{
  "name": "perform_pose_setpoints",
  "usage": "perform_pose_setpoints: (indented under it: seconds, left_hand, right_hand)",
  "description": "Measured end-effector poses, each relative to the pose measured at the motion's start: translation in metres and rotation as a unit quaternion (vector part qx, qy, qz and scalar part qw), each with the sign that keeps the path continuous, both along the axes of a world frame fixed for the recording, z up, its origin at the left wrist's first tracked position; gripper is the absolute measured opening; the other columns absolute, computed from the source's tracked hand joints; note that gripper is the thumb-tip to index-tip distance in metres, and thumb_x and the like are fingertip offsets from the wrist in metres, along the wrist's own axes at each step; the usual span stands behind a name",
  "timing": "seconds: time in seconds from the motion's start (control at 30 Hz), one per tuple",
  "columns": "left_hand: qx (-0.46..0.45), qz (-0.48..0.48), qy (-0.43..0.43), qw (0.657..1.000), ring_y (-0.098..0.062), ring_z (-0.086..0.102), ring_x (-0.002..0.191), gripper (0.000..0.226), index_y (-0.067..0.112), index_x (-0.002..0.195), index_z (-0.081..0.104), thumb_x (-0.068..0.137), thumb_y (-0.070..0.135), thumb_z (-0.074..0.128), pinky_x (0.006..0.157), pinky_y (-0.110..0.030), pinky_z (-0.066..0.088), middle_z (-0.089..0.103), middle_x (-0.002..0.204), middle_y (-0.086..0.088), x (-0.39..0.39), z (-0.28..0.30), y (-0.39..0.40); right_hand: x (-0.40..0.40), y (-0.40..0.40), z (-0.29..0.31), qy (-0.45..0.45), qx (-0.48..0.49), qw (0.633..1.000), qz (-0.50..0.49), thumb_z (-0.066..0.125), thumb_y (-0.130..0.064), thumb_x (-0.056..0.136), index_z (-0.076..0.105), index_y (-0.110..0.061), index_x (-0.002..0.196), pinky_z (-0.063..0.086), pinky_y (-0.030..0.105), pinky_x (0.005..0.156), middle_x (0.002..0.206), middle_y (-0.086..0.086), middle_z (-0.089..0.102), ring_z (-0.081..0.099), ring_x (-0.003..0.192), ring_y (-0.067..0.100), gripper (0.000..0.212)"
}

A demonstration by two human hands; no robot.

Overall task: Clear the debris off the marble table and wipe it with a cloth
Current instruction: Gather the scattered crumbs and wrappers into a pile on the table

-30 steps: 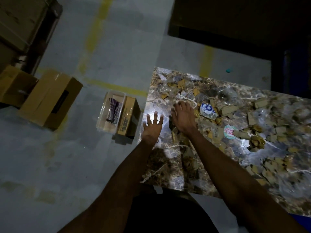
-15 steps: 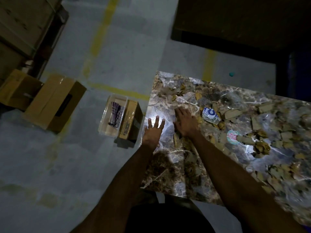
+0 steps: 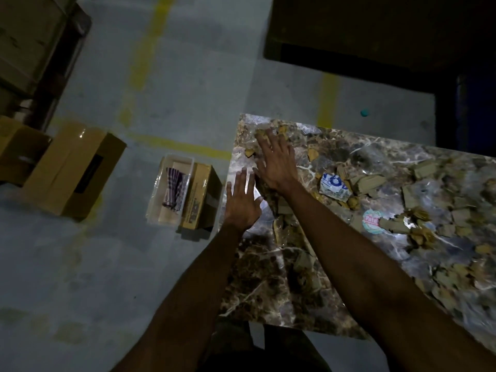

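Covering most of your brown, white-veined marble worktop (image 3: 268,285) are scattered tan cardboard scraps (image 3: 367,182), thickest toward the right side and thinner by the near left corner. Among them lie a crumpled white and blue plastic wrapper (image 3: 335,187) and a small round white and pink sticker (image 3: 371,221), with bits of clear film here and there. A bright glare sits on the polished stone just by your hands.

Your right hand (image 3: 277,163) lies flat with straight, spread fingers near the far left corner of the worktop, its fingertips over a few scraps there and more scraps just under its wrist. Your left hand (image 3: 243,201) is also flat and unclenched, fingers straight, resting at the left edge of the worktop, just beside the right hand and holding nothing.

The purple and white checked cloth (image 3: 174,190) is off the worktop, lying in a clear plastic tub (image 3: 161,210) on the grey concrete floor (image 3: 94,264), to the left of your left hand and apart from it. A small brown cardboard box (image 3: 200,196) stands against the tub's right side, between it and the worktop. A larger brown cardboard carton (image 3: 72,170) lies farther left, and faded yellow painted lines (image 3: 145,57) cross the floor. The room is dim, and the far right is too dark to make out.
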State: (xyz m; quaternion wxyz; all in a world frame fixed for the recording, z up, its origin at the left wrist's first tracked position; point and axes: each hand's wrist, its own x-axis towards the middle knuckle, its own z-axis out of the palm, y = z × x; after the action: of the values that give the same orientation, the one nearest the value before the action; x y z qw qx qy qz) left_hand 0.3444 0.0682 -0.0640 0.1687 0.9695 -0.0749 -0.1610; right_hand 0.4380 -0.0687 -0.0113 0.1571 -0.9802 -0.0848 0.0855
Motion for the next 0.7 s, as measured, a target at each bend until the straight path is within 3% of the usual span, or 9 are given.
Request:
perform_pose_setpoints:
  seconds: [0.1,0.23,0.33,0.4,0.47,0.57,0.63,0.7]
  left_hand:
    - [-0.007,-0.002,0.006,1.0,-0.028,-0.007,0.159,0.079,0.017,0.165,0.003,0.104,0.048,0.044,0.127,-0.053,0.005,-0.008,0.172,-0.01,0.001,-0.006,0.002]
    - [-0.003,-0.011,-0.008,1.0,-0.031,0.018,0.155,0.081,0.019,0.163,0.022,0.099,0.055,0.054,0.12,-0.052,0.024,0.014,0.171,-0.01,0.011,0.0,0.012]
    - [0.024,0.012,0.006,1.0,-0.036,0.036,0.142,0.071,0.016,0.15,0.036,0.091,0.043,0.063,0.107,-0.052,0.037,0.034,0.157,-0.013,0.025,0.019,0.002]
    - [-0.031,0.092,0.0,0.995,-0.037,0.048,0.127,0.054,0.009,0.135,0.046,0.087,0.027,0.063,0.098,-0.046,0.042,0.047,0.137,-0.015,0.035,0.031,-0.01]
    - [-0.142,0.166,-0.008,0.976,-0.034,0.048,0.127,0.05,0.013,0.138,0.045,0.091,0.021,0.059,0.1,-0.042,0.042,0.05,0.136,-0.013,0.036,0.039,-0.021]
    - [-0.179,0.048,-0.008,0.983,-0.028,0.036,0.143,0.062,0.032,0.156,0.03,0.097,0.028,0.046,0.11,-0.046,0.037,0.035,0.158,-0.003,0.021,0.039,-0.042]
    - [-0.148,-0.018,0.016,0.989,-0.029,0.036,0.142,0.059,0.028,0.156,0.035,0.098,0.035,0.04,0.11,-0.049,0.039,0.037,0.159,-0.005,0.005,0.033,-0.056]
    - [-0.136,0.001,-0.002,0.991,-0.032,0.043,0.133,0.056,0.018,0.148,0.048,0.097,0.039,0.04,0.106,-0.05,0.044,0.05,0.148,-0.008,-0.012,0.031,-0.063]
  right_hand:
    - [0.003,-0.008,-0.008,0.096,-0.036,0.994,0.036,0.047,-0.042,0.104,0.035,-0.023,0.158,0.027,0.064,0.118,0.17,0.005,0.02,0.018,0.154,0.035,0.058]
    - [-0.031,-0.023,-0.016,0.105,-0.031,0.994,0.008,0.047,-0.045,0.103,0.031,-0.023,0.158,0.037,0.058,0.111,0.166,0.008,0.03,0.036,0.144,0.039,0.062]
    - [-0.062,-0.034,-0.015,0.111,-0.023,0.993,-0.012,0.045,-0.047,0.103,0.037,-0.022,0.155,0.036,0.057,0.112,0.158,0.012,0.042,0.036,0.144,0.039,0.058]
    - [-0.082,-0.044,-0.016,0.11,-0.026,0.993,-0.016,0.046,-0.048,0.102,0.042,-0.022,0.152,0.037,0.058,0.111,0.154,0.013,0.046,0.036,0.143,0.039,0.056]
    - [-0.101,-0.055,-0.018,0.104,-0.025,0.994,-0.014,0.046,-0.048,0.101,0.047,-0.023,0.148,0.038,0.056,0.108,0.15,0.012,0.05,0.037,0.143,0.039,0.053]
    - [-0.122,-0.069,-0.018,0.095,0.011,0.995,0.001,0.045,-0.043,0.103,0.055,-0.017,0.14,0.036,0.055,0.11,0.143,0.015,0.055,0.038,0.142,0.042,0.047]
    - [-0.132,-0.082,-0.014,0.083,0.064,0.994,-0.021,0.049,-0.037,0.102,0.063,-0.009,0.13,0.034,0.057,0.114,0.134,0.019,0.06,0.042,0.14,0.046,0.042]
    - [-0.146,-0.1,-0.008,0.051,0.11,0.991,-0.055,0.051,-0.032,0.098,0.064,-0.004,0.128,0.035,0.057,0.115,0.132,0.021,0.062,0.048,0.135,0.047,0.043]
